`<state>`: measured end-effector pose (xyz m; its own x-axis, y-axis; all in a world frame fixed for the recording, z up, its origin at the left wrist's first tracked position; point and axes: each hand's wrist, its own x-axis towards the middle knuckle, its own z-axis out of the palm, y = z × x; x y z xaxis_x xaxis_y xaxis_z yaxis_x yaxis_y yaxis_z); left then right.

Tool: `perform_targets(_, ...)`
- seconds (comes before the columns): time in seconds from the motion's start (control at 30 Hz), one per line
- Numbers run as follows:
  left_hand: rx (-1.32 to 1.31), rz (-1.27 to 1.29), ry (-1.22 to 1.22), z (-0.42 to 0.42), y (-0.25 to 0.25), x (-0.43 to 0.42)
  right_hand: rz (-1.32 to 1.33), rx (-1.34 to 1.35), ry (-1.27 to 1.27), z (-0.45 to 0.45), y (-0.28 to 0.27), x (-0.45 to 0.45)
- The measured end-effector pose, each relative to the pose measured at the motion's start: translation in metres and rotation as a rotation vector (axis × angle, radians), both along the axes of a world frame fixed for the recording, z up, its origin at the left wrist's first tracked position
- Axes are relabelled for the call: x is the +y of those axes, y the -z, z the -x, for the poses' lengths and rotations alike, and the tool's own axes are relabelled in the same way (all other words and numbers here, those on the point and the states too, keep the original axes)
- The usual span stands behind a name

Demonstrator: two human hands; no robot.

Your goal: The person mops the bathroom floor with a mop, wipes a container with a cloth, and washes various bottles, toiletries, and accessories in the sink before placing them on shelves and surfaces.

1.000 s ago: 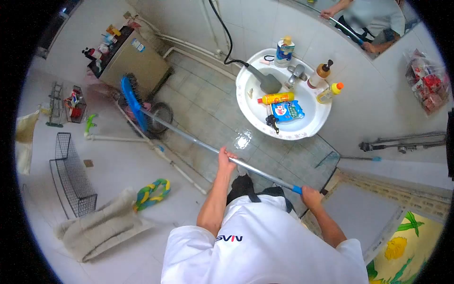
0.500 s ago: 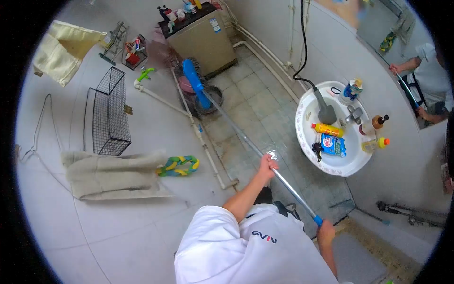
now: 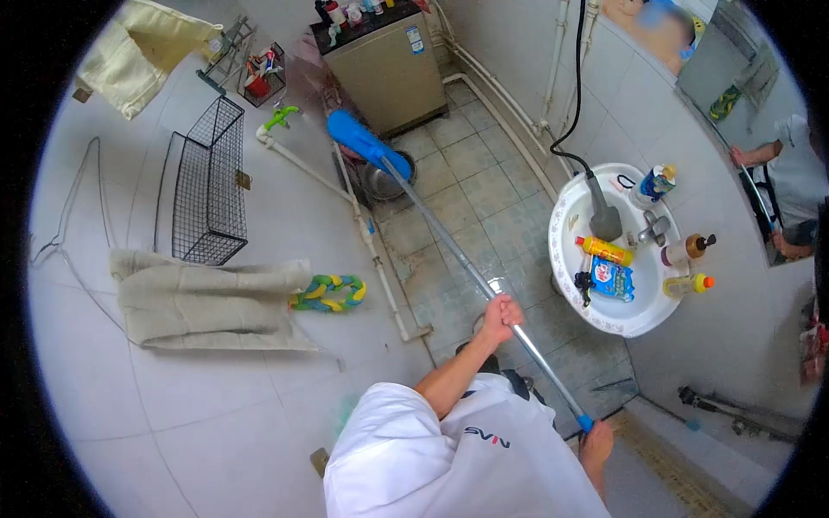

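Note:
A long-handled brush has a broad blue head (image 3: 357, 138) and a silver pole (image 3: 449, 239). My left hand (image 3: 501, 318) is wrapped round the pole near its middle. At the pole's lower end, my right hand (image 3: 596, 445) is closed round the blue grip. The head is raised beside the left wall, near the washing machine (image 3: 386, 73), with its blue back towards me; its bristles are hidden. Behind it, a dark round basin (image 3: 380, 184) stands on the tiled floor, partly covered by the head.
To the right, the white sink (image 3: 563, 259) holds a yellow bottle (image 3: 609, 250), a blue packet (image 3: 612, 278) and a grey hose-ended tool (image 3: 605, 220). Wire baskets (image 3: 207, 186), a tap (image 3: 281, 117), pipes and a hanging grey cloth (image 3: 211, 302) line the left wall.
The view has swung left and towards the washing machine. The brush head has turned, so its bristles, seen earlier, no longer show. Both hands still hold the pole.

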<state>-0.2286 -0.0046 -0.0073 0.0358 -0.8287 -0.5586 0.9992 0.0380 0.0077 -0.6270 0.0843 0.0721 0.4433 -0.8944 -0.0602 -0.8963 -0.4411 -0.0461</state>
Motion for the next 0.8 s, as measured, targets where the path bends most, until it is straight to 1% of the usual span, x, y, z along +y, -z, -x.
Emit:
perform_targets(0.1, 0.021, 0.014, 0.009, 0.004, 0.006, 0.001, 0.045, 0.004, -0.057, 0.002, -0.01, 0.004)
perform_targets(0.17, 0.044, 0.038, 0.008, 0.001, 0.009, -0.001, -0.128, 0.035, 0.039, -0.006, -0.021, 0.0)
perform_targets(0.23, 0.057, 0.064, 0.009, -0.004, 0.006, -0.004, -0.133, 0.042, 0.033, -0.005, -0.016, -0.002)
perform_targets(0.3, 0.026, -0.012, 0.008, -0.005, 0.002, -0.007, -0.135, 0.044, 0.028, -0.01, -0.014, -0.005)
perform_targets(0.37, 0.027, -0.022, 0.009, -0.008, -0.002, -0.009, -0.177, 0.028, 0.087, -0.016, -0.017, -0.007)
perform_targets(0.47, 0.009, -0.021, 0.01, -0.013, -0.002, -0.011, -0.208, 0.036, 0.101, -0.021, -0.018, -0.01)
perform_targets(0.57, 0.007, -0.029, -0.001, -0.018, -0.001, -0.012, -0.204, -0.037, 0.091, -0.024, -0.014, -0.012)
perform_targets(0.63, 0.016, -0.042, -0.013, -0.022, -0.005, -0.013, -0.221, -0.041, 0.102, -0.028, -0.015, -0.015)
perform_targets(0.7, -0.053, -0.073, -0.009, -0.027, -0.006, -0.012, -0.239, -0.048, 0.113, -0.033, -0.014, -0.016)
perform_targets(0.8, -0.029, -0.097, -0.027, -0.035, -0.007, -0.009, -0.203, -0.054, 0.077, -0.038, -0.009, -0.016)
